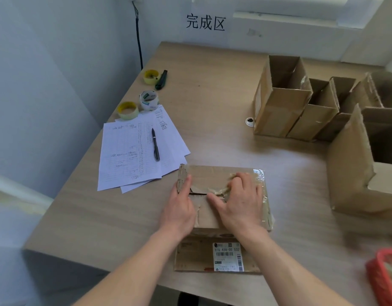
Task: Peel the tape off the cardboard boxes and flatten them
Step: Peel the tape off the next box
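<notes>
The cardboard box (221, 208) sits at the near middle of the wooden table (223, 96), its top seam partly parted and crumpled clear tape (219, 189) lying across it; a shipping label (228, 257) faces the camera on its front. The right hand (241, 202) rests on the top with its fingers curled at the tape, seemingly pinching the strip, though the exact hold is hard to read. The left hand (179, 206) lies flat, fingers straight, pressing the left flap. This looks like the peeling step, box not yet flattened. Next the strip needs pulling along the seam while the left hand steadies the box. Beyond lie papers (128, 155) with a pen (155, 144), tape rolls (148, 100) and opened boxes (283, 96) far right
</notes>
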A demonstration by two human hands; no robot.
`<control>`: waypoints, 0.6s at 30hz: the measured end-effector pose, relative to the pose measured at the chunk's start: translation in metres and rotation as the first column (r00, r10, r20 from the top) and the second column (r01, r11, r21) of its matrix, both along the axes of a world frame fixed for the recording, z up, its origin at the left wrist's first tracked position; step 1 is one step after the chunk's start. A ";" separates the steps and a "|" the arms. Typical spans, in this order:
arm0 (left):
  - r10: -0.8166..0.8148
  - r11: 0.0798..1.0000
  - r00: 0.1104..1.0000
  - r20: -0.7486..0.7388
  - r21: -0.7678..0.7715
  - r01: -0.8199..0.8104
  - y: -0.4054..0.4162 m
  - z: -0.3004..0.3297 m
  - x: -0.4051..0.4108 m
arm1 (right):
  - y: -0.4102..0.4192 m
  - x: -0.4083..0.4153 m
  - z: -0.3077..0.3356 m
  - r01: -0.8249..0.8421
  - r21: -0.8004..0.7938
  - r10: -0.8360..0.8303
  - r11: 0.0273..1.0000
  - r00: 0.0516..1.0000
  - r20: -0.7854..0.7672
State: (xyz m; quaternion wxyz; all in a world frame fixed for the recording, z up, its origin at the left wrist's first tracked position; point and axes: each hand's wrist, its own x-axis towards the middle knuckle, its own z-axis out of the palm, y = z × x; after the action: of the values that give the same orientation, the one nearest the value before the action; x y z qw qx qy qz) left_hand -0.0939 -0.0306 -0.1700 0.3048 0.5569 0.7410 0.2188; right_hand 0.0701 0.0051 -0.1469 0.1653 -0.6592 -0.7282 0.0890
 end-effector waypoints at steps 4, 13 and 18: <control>0.003 1.000 1.000 0.000 -0.004 -0.003 -0.001 0.000 -0.001 | 0.008 0.028 -0.002 -0.020 0.083 0.039 0.996 0.970 -0.239; -0.004 1.000 1.000 0.020 -0.006 0.004 -0.004 -0.004 -0.005 | 0.003 0.061 -0.007 0.299 0.141 -0.214 0.944 0.877 -0.430; -0.035 0.999 0.999 0.025 -0.015 0.035 0.000 -0.003 -0.006 | 0.002 0.061 -0.013 0.380 0.022 -0.293 0.925 0.747 -0.596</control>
State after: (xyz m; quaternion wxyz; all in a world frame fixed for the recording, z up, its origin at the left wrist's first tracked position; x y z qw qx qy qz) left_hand -0.0996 -0.0309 -0.1728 0.3221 0.5646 0.7290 0.2145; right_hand 0.1307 0.0069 -0.1595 0.4399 -0.7070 -0.5152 0.2032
